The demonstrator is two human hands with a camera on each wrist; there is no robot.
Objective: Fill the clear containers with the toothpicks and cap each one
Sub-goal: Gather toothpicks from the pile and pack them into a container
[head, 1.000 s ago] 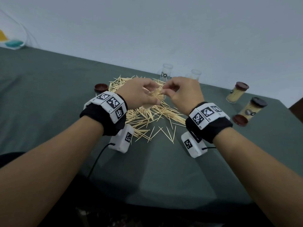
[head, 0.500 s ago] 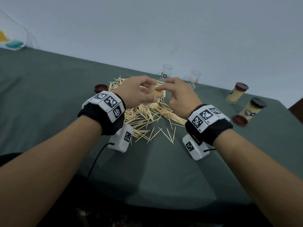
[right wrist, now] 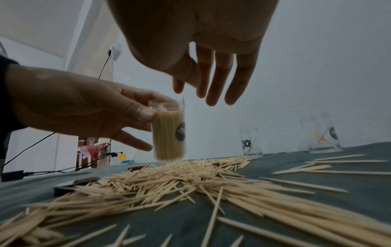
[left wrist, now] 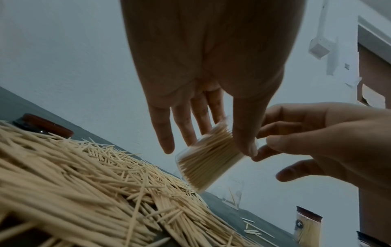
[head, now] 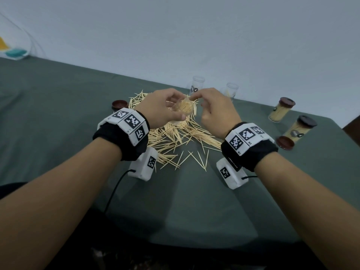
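Note:
My left hand grips a clear container packed with toothpicks and holds it just above the toothpick pile. In the right wrist view the container stands nearly upright, with one toothpick poking above its rim. My right hand hovers over the uncapped mouth. Its thumb lies against the index finger and the other fingers hang fairly straight, with nothing seen between them. The left wrist view has the container between my left thumb and fingers.
Two nearly empty clear containers stand behind the pile. Two filled, capped containers are at the right, with a loose brown cap beside them. Another brown cap lies left of the pile.
Both hands have risen a little and shifted away from me. The container's filled mouth now shows, and my right fingers have gone from pushing toothpicks in to hovering at its far rim.

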